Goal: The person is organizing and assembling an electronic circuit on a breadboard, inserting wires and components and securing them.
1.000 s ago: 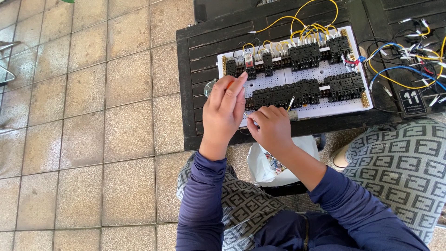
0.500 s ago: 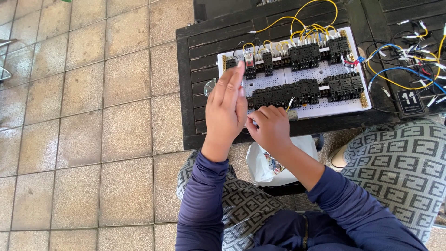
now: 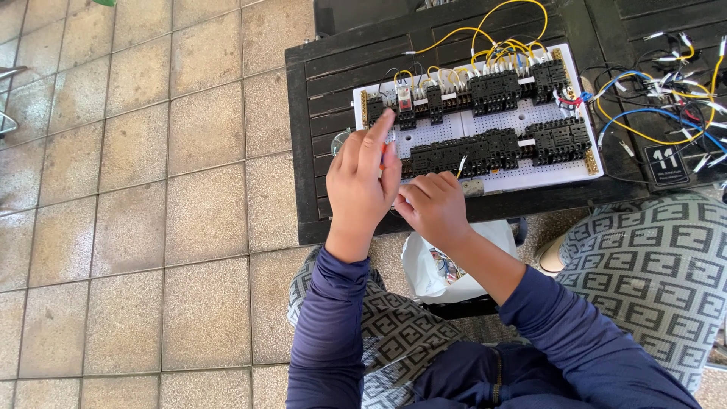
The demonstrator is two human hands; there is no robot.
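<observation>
We see our left hand (image 3: 363, 178) spread over the white board (image 3: 485, 125) on the table (image 3: 318, 91) | right hand (image 3: 433, 208) curled, grip unclear | wires (image 3: 492, 30) look thin, bendable; hold near ends.

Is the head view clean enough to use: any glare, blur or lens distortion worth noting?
Head view: even daylight, soft shadows, no strong glare on the white perforated board. Left hand and right hand are sharp, with no evident motion blur. Wide-angle bend shows in the floor tiles toward the edges. The loose wires at far right are small and hard to trace.
</observation>
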